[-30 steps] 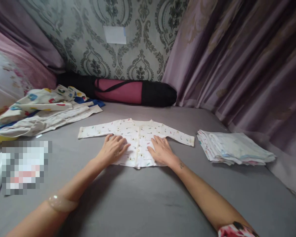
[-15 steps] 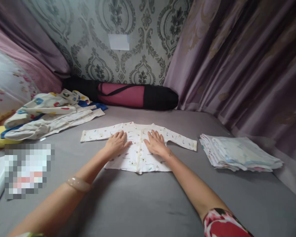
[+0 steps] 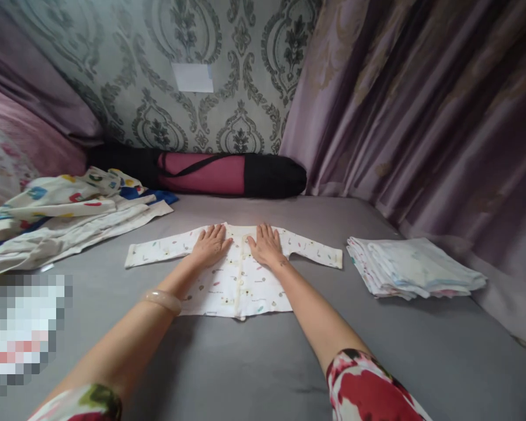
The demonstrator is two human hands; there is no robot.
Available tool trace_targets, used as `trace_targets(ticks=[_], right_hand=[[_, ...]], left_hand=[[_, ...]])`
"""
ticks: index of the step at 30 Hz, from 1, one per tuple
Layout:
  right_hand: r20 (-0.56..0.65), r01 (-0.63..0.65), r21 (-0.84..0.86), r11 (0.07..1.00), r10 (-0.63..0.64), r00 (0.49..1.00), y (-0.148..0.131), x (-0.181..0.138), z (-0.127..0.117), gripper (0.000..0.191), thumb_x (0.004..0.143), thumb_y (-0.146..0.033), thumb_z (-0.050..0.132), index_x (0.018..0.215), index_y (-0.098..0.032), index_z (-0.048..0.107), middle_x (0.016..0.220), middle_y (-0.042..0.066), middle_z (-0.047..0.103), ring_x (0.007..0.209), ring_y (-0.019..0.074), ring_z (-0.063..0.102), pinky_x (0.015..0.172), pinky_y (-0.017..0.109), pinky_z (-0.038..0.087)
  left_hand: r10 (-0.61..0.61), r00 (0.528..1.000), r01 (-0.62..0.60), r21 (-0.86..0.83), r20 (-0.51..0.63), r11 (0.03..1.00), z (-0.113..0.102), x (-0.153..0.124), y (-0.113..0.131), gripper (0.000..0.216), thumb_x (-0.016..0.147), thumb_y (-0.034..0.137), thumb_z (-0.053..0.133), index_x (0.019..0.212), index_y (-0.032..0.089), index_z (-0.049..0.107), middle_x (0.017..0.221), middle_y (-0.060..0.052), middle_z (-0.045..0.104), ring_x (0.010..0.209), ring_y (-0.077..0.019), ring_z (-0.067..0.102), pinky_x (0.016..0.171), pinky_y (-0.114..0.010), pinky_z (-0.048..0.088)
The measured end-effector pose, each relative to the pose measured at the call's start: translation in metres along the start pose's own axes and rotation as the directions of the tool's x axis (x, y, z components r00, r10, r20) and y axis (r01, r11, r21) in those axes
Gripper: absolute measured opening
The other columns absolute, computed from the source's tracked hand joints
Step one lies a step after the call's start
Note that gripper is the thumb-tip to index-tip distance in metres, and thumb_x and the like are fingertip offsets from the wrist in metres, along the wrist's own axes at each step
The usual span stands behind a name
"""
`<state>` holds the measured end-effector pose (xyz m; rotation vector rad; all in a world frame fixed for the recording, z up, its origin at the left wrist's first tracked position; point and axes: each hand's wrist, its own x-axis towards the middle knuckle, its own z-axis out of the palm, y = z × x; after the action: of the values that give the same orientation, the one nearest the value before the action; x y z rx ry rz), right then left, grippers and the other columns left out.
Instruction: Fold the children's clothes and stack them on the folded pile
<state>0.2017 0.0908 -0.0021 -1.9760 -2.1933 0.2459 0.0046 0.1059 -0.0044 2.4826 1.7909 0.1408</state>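
A small white long-sleeved baby shirt [image 3: 234, 280] with little coloured prints lies spread flat on the grey bed sheet [image 3: 245, 362], sleeves out to both sides. My left hand [image 3: 210, 244] lies flat on its upper left chest, fingers stretched out. My right hand [image 3: 266, 244] lies flat on the upper right chest, fingers spread too. Both palms press the cloth near the collar, either side of the button strip. A pale bangle [image 3: 161, 299] is on my left wrist.
A stack of folded white cloths [image 3: 414, 266] sits to the right. A heap of unfolded colourful clothes [image 3: 65, 213] lies at the left. A maroon and black rolled bag [image 3: 219, 173] rests against the patterned wall. Purple curtains [image 3: 421, 117] hang along the right side.
Both hands have slid up the shirt from its lower half to the chest near the collar, staying flat. The view has shifted slightly forward.
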Motion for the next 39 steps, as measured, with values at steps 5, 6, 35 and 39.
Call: trace_targets(ticks=[5, 6, 35, 39], right_hand=[[0.029, 0.014, 0.036, 0.999, -0.015, 0.999, 0.001, -0.004, -0.005, 0.071, 0.097, -0.050, 0.018, 0.149, -0.002, 0.023, 0.158, 0.017, 0.014, 0.145, 0.0265, 0.008, 0.116, 0.044, 0.002], [0.026, 0.015, 0.035, 0.999, -0.016, 1.000, 0.002, -0.004, -0.004, 0.071, 0.097, -0.050, 0.017, 0.149, -0.002, 0.022, 0.158, 0.017, 0.014, 0.145, 0.0260, 0.008, 0.116, 0.043, 0.001], [0.159, 0.253, 0.230, 0.940, -0.292, 0.943, 0.018, -0.091, -0.048, 0.050, 0.094, -0.040, 0.039, 0.139, -0.020, 0.048, 0.148, 0.007, 0.042, 0.136, 0.0204, 0.037, 0.112, 0.035, 0.027], [0.004, -0.033, 0.172, 0.985, 0.033, 0.999, 0.075, -0.068, -0.094, 0.041, 0.094, -0.027, 0.036, 0.128, -0.023, 0.059, 0.131, 0.005, 0.061, 0.121, 0.0191, 0.054, 0.101, 0.029, 0.040]], left_hand=[[-0.010, 0.997, 0.013, 0.033, -0.082, 0.999, -0.001, 0.001, 0.007, 0.064, 0.097, 0.045, 0.019, 0.143, 0.003, 0.036, 0.150, -0.019, 0.035, 0.142, -0.0325, 0.024, 0.113, -0.050, 0.019], [-0.012, 0.996, 0.015, 0.034, -0.090, 0.999, 0.001, 0.001, 0.008, 0.064, 0.097, 0.045, 0.019, 0.144, 0.004, 0.035, 0.151, -0.019, 0.034, 0.142, -0.0323, 0.025, 0.113, -0.049, 0.020], [0.348, 0.933, -0.343, 0.062, -0.094, 0.937, 0.022, -0.105, 0.064, 0.065, 0.097, 0.053, 0.017, 0.145, 0.013, 0.036, 0.150, -0.015, 0.037, 0.140, -0.0271, 0.031, 0.112, -0.046, 0.023], [0.360, 0.931, -0.359, 0.021, -0.060, 0.933, -0.001, -0.096, 0.071, 0.059, 0.097, 0.054, 0.020, 0.128, 0.017, 0.053, 0.135, -0.015, 0.054, 0.122, -0.0282, 0.050, 0.106, -0.047, 0.029]])
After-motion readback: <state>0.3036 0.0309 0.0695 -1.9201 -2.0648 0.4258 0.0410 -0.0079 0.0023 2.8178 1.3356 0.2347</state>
